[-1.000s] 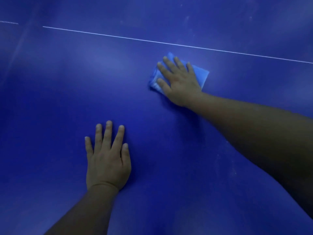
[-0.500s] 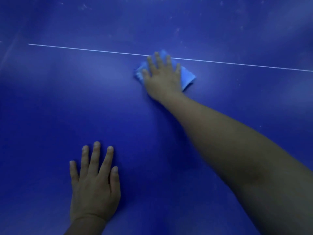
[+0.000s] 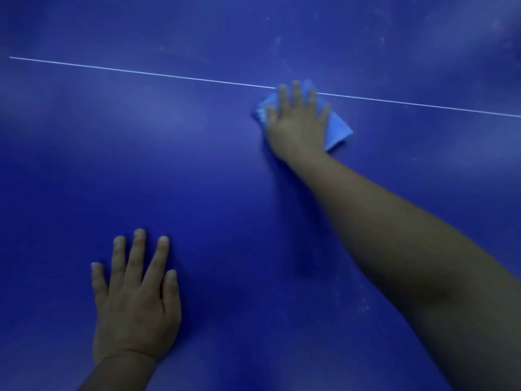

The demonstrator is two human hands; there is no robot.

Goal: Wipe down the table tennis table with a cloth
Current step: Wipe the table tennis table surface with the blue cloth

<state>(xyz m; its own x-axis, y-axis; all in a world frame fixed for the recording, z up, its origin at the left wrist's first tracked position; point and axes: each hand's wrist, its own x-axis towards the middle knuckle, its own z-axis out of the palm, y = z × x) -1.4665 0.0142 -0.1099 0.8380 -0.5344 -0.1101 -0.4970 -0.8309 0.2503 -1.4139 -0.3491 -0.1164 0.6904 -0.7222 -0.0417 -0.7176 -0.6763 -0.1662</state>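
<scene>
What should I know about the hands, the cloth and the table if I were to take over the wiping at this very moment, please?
Right hand: flat, fingers straight, pressing the folded blue cloth onto the table, arm stretched forward.
Left hand: flat on the near part of the table, fingers spread, holding nothing.
Cloth: lies across the white line, fingertips just past it.
Done: cannot be judged for certain; the near surface looks fairly clean.
Left: pale specks and smudges beyond the line and at the right; wipe there next.
</scene>
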